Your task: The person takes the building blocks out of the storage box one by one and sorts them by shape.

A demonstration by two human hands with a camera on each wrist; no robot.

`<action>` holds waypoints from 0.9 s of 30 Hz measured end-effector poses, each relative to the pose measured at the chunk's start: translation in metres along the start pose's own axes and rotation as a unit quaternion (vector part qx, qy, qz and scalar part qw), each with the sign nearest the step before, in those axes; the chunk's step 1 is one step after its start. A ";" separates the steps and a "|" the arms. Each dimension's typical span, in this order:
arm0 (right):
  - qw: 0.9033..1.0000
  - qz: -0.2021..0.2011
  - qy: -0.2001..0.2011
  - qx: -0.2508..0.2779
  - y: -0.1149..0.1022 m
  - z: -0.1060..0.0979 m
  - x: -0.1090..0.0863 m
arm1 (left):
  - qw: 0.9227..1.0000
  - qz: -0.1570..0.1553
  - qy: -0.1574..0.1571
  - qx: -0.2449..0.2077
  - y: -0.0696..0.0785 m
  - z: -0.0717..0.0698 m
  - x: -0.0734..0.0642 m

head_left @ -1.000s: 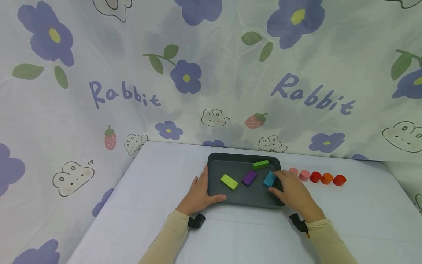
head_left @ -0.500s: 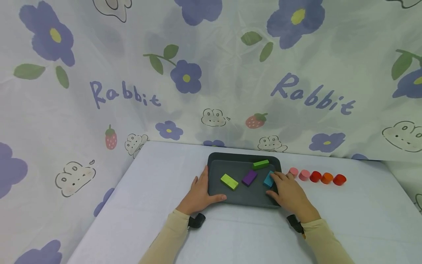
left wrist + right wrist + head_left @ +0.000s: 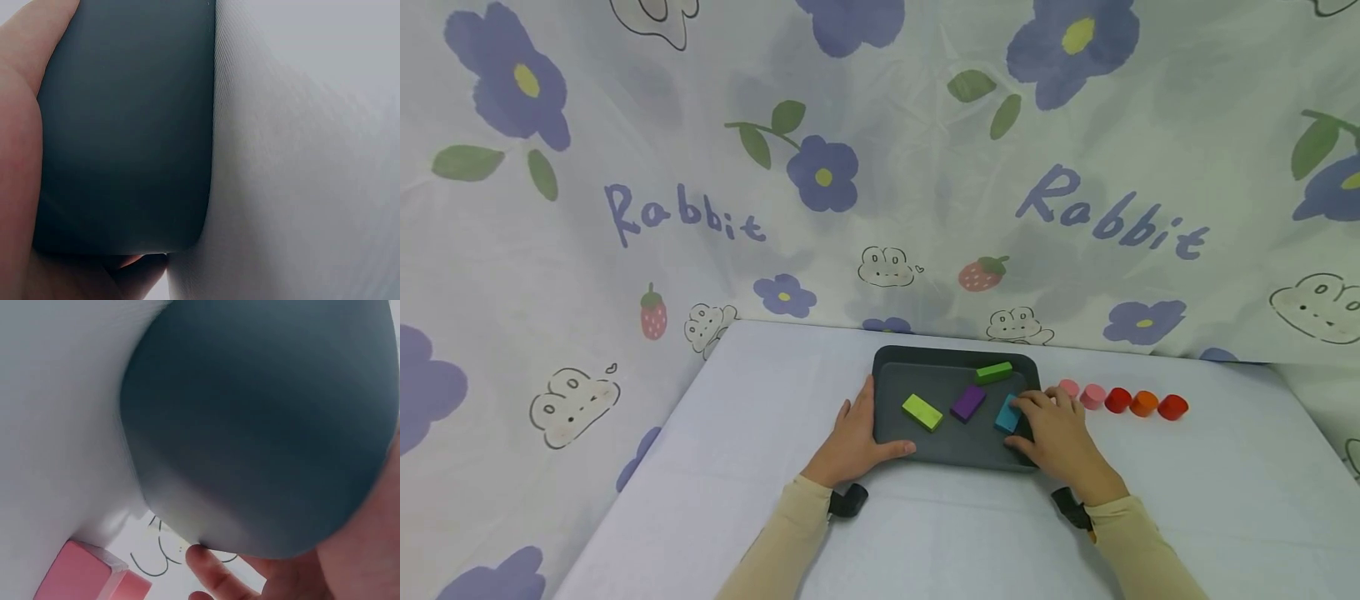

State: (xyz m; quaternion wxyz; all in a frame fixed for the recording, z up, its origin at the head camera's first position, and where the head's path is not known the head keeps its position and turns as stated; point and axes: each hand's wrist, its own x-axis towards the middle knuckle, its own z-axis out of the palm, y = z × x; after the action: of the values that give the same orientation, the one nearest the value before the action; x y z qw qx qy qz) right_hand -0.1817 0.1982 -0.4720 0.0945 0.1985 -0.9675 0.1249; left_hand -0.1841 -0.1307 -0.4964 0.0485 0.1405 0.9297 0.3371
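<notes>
On the white table lay the dark tray. My left hand rested against its left side, fingers straight; my right hand pinched the blue block inside it, near the right wall.

A pale printed fabric backdrop hangs behind the white-covered table and along its left side. Its pattern mixes purple-blue flowers with yellow centres, green leaves, outlined rabbit faces, red strawberries and "Rabbit" lettering, written twice. Faint creases cross the table's white surface.
</notes>
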 end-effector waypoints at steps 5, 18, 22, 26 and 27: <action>1.000 0.011 -0.004 0.004 -0.001 0.001 0.000 | 1.000 0.000 0.000 0.001 0.001 0.000 0.000; 1.000 0.024 -0.009 -0.011 -0.003 0.005 0.000 | 1.000 -0.005 0.000 -0.004 0.002 0.000 -0.001; 0.999 0.028 -0.008 -0.028 -0.003 0.006 0.001 | 1.000 -0.003 0.000 -0.007 0.002 0.000 -0.001; 0.999 0.033 -0.019 -0.026 -0.004 0.006 0.002 | 1.000 0.000 0.001 -0.005 0.002 0.000 -0.001; 0.999 0.033 -0.021 -0.025 -0.004 0.006 0.002 | 1.000 0.000 0.002 -0.005 0.002 0.000 -0.001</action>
State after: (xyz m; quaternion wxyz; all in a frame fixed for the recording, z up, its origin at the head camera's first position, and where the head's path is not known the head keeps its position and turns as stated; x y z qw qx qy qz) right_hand -0.1823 0.1926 -0.4764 0.0743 0.1665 -0.9781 0.0999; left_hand -0.1824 -0.1298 -0.4952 0.0474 0.1397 0.9280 0.3422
